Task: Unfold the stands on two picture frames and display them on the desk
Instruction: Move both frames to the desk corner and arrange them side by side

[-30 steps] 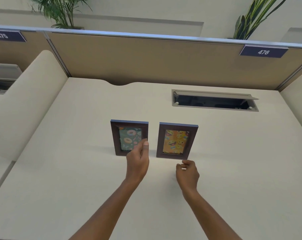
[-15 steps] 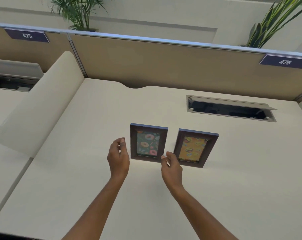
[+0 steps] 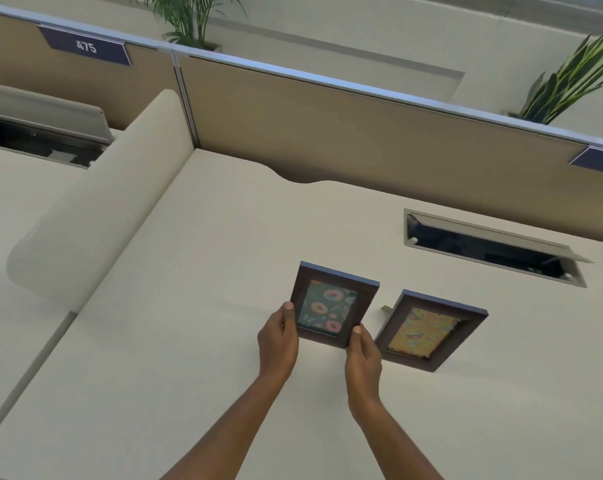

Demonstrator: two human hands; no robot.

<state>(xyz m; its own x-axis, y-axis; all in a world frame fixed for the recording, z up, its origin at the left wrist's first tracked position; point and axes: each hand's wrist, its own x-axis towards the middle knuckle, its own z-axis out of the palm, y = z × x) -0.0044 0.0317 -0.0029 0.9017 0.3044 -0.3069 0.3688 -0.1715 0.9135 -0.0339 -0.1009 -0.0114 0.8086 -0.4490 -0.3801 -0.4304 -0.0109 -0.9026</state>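
Two small dark-brown picture frames stand on the cream desk (image 3: 196,341). The left one, a doughnut picture frame (image 3: 333,303), is gripped at its lower left edge by my left hand (image 3: 278,341) and at its lower right corner by my right hand (image 3: 362,355). To its right the emoji picture frame (image 3: 428,330) stands alone, leaning back, with a bit of its stand showing at its upper left. Neither hand touches that one.
An open cable hatch (image 3: 494,247) is set into the desk behind the frames at right. A tan partition (image 3: 362,133) closes the back, and a rounded cream divider (image 3: 96,209) borders the left. Plants stand behind the partition.
My hands have closed in on the doughnut frame: the left moved onto its left edge, the right onto its lower right corner. The camera view has swung left and tilted.
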